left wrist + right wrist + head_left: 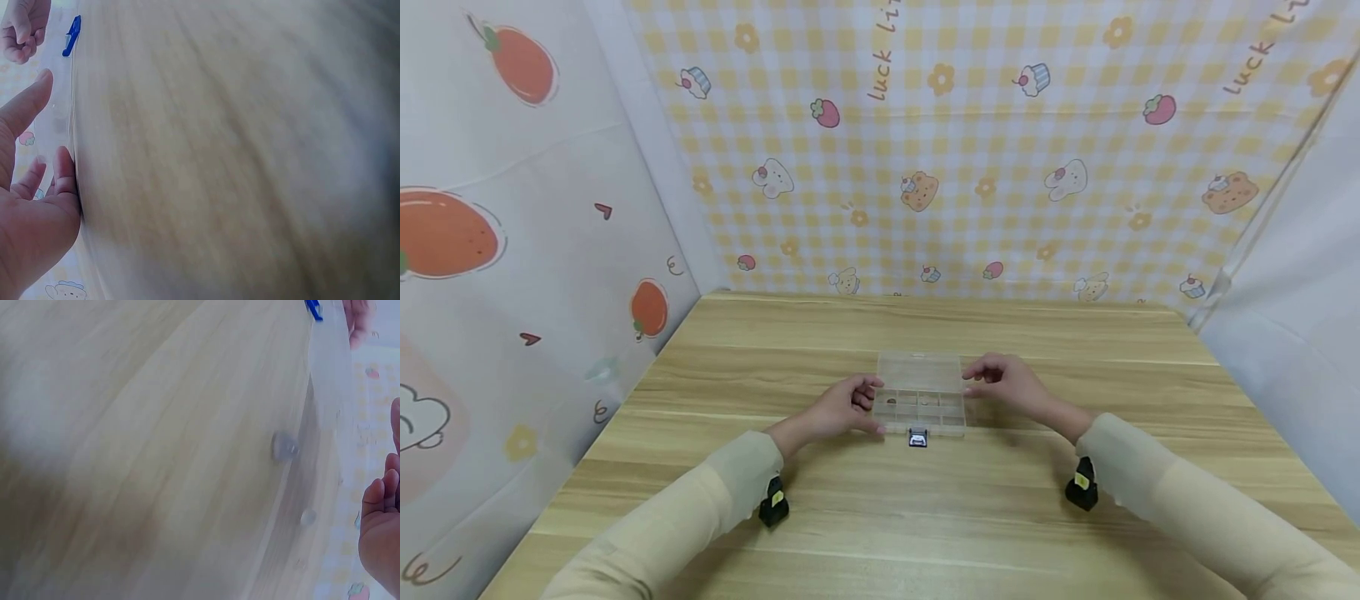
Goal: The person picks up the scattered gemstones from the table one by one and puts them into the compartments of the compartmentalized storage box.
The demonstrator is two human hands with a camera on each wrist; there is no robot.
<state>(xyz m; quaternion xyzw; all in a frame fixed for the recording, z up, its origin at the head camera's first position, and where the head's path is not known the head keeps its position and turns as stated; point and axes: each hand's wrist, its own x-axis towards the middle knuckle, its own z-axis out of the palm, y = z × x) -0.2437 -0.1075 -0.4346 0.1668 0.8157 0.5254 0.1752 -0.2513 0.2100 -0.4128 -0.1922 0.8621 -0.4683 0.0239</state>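
Observation:
A clear plastic compartment box (919,432) lies on the table with its lid (919,371) folded back and a dark blue latch (918,437) at its front. Small items, one of them brownish (891,402), sit in its back cells; their kind is too small to make out. My left hand (844,407) is at the box's left side, thumb and fingers spread apart, fingertips right at the edge. On the other side, my right hand (1011,386) is beside the lid, fingers loosely bent, nothing between them. In the left wrist view the blue latch (72,36) shows beyond the thumb.
Two small clear roundish pieces, a larger one (284,446) and a smaller one (308,517), lie on the wooden table (925,517) to the right of the box. A patterned cloth (955,167) hangs behind the table, with pale cloth at both sides.

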